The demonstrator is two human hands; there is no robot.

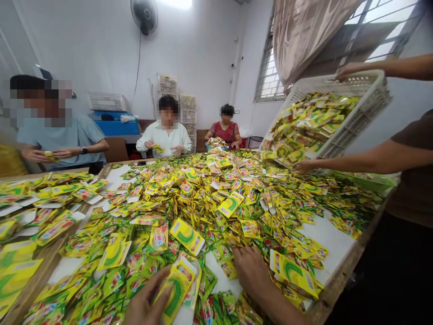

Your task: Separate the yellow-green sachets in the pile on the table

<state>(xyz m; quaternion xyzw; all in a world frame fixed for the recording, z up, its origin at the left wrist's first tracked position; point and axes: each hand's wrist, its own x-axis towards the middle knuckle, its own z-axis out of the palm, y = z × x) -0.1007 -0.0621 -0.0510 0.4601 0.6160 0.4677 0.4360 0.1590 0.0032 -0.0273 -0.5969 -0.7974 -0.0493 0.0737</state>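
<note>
My left hand is closed around a small yellow carton with a green curve printed on it, low in the middle of the view. Farther right, my right hand reaches into the pile of small green and yellow sachets. Its fingertips are lost among the sachets, so whether they pinch one is hidden. Near that hand lies another flat yellow carton. More cartons, such as one ahead of my left hand, rest on top of the heap.
At the right, a person tilts a white plastic basket of sachets over the table. Three people sit along the far and left sides. A wooden strip divides the table at left, with cartons beyond it. A green tray lies beneath the basket.
</note>
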